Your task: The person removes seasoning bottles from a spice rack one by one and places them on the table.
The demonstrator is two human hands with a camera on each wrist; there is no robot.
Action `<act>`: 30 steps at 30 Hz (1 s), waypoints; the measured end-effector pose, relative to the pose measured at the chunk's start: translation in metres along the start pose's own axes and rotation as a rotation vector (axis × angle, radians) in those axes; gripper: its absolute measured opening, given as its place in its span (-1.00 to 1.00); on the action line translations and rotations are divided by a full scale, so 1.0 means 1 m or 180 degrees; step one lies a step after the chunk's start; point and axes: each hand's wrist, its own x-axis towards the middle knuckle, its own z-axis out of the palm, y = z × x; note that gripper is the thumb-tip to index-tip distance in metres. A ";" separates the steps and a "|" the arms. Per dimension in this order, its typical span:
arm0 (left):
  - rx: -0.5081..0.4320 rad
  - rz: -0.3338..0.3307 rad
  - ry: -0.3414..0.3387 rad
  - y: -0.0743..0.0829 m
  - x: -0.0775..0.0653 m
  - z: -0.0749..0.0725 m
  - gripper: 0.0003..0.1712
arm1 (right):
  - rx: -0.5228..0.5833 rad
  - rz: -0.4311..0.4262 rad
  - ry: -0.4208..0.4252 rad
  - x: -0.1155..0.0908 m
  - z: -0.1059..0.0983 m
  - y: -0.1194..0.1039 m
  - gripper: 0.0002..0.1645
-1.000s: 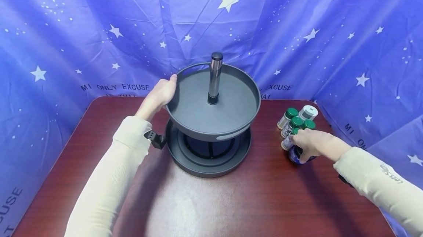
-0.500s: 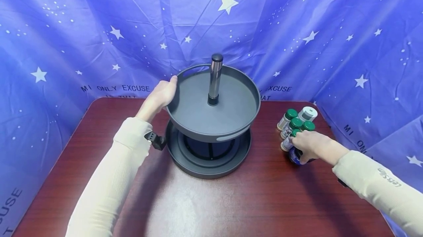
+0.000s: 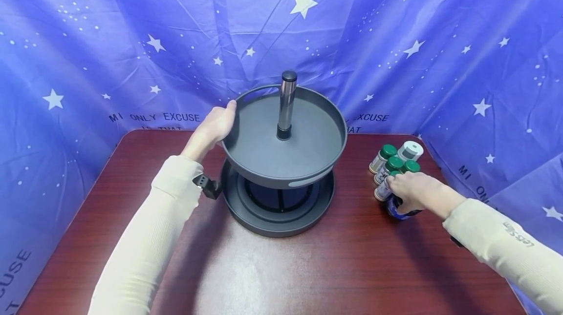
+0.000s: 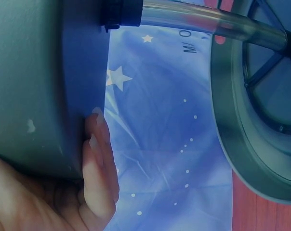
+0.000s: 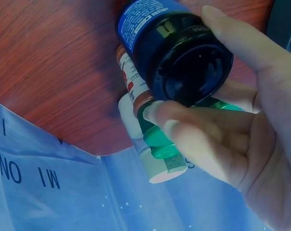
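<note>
A grey two-tier round rack stands on the table, a metal post rising through its upper tray. My left hand grips that tray at its left rim, thumb on the edge. In the left wrist view, its fingers curl under the tray's underside. Over on the right, my right hand holds a dark jar with a blue label and black lid between thumb and fingers. Several spice jars with green lids stand right beside it, partly behind the hand.
A white-capped container stands behind the green-lidded jars near the table's back right corner. The rack's lower tray sits on the reddish wooden table. A blue star-patterned curtain encloses the table at the back and sides.
Almost nothing has moved. The left hand stays on the tray rim, and the right hand stays at the dark jar, with only a slight shift of its fingers.
</note>
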 end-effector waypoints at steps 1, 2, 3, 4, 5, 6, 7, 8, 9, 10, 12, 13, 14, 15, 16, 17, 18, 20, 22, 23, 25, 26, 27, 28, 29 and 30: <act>-0.0012 -0.0006 -0.0001 0.000 0.000 0.000 -0.16 | -0.0018 -0.0017 0.0025 0.000 0.001 0.000 -0.34; -0.0015 -0.0011 -0.0001 0.000 0.000 0.000 -0.16 | -0.0042 -0.0040 0.0062 -0.001 0.001 0.001 -0.33; -0.0025 -0.0016 0.0001 0.000 0.000 0.001 -0.16 | -0.0071 -0.0064 0.0107 -0.001 0.001 0.001 -0.33; -0.0026 -0.0019 0.0000 0.000 0.000 0.001 -0.16 | -0.0099 -0.0084 0.0149 -0.001 0.001 0.002 -0.34; -0.0022 -0.0025 0.0004 0.000 0.001 0.001 -0.16 | -0.0136 -0.0113 0.0205 -0.002 0.002 0.002 -0.35; -0.0026 -0.0027 0.0007 0.000 0.001 0.000 -0.16 | -0.0159 -0.0130 0.0255 -0.002 0.002 0.002 -0.38; -0.0031 -0.0032 0.0005 0.000 0.001 0.000 -0.16 | -0.0186 -0.0149 0.0282 -0.002 0.002 0.003 -0.40; -0.0023 -0.0036 0.0001 0.000 0.000 0.000 -0.16 | -0.0200 -0.0169 0.0307 -0.002 0.003 0.003 -0.42; -0.0018 -0.0038 -0.0002 0.000 0.000 0.000 -0.16 | -0.0200 -0.0183 0.0319 -0.002 0.003 0.003 -0.45; -0.0005 -0.0033 -0.0007 0.000 0.000 0.000 -0.16 | -0.0195 -0.0191 0.0319 -0.002 0.004 0.003 -0.47; 0.0000 -0.0033 -0.0018 0.000 0.000 0.000 -0.16 | -0.0163 -0.0196 0.0300 -0.003 0.005 0.004 -0.48; -0.0006 -0.0034 -0.0019 0.000 0.000 0.000 -0.16 | -0.0158 -0.0197 0.0287 -0.003 0.006 0.004 -0.47; -0.0006 -0.0033 -0.0018 0.000 0.000 0.000 -0.15 | -0.0149 -0.0198 0.0288 -0.003 0.007 0.004 -0.46; -0.0012 -0.0029 -0.0016 0.000 0.000 0.000 -0.15 | -0.0160 -0.0202 0.0278 -0.003 0.007 0.004 -0.45; -0.0017 -0.0025 -0.0012 0.000 0.000 0.000 -0.15 | -0.0185 -0.0213 0.0274 -0.003 0.008 0.004 -0.45; -0.0020 -0.0026 -0.0006 0.000 0.000 -0.001 -0.16 | -0.0217 -0.0236 0.0270 -0.003 0.008 0.004 -0.44; -0.0028 -0.0024 -0.0003 0.000 0.000 -0.001 -0.16 | -0.0257 -0.0267 0.0262 -0.003 0.009 0.004 -0.44; -0.0028 -0.0019 -0.0012 0.000 0.000 -0.001 -0.16 | -0.0324 -0.0339 0.0254 -0.003 0.010 0.004 -0.46; -0.0016 -0.0020 -0.0013 0.001 -0.001 -0.001 -0.17 | -0.0383 -0.0417 0.0253 -0.003 0.010 0.003 -0.50; -0.0018 -0.0020 -0.0018 0.001 -0.001 -0.001 -0.17 | -0.0401 -0.0444 0.0255 -0.002 0.010 0.003 -0.53; -0.0020 -0.0026 -0.0024 0.001 -0.001 -0.001 -0.17 | -0.0425 -0.0484 0.0273 -0.001 0.011 0.002 -0.57; -0.0034 -0.0030 -0.0020 0.001 -0.001 0.000 -0.17 | -0.0427 -0.0495 0.0276 -0.001 0.010 0.002 -0.60; -0.0033 -0.0034 -0.0017 0.001 -0.001 0.000 -0.17 | -0.0418 -0.0491 0.0273 0.000 0.010 0.002 -0.62; -0.0036 -0.0037 -0.0018 0.001 -0.001 0.000 -0.16 | -0.0399 -0.0485 0.0262 0.001 0.010 0.001 -0.64; -0.0041 -0.0037 -0.0023 0.001 -0.001 0.001 -0.16 | -0.0377 -0.0475 0.0249 0.001 0.010 0.001 -0.66; -0.0034 -0.0032 -0.0027 0.001 -0.001 0.001 -0.16 | -0.0354 -0.0468 0.0235 0.002 0.010 0.001 -0.67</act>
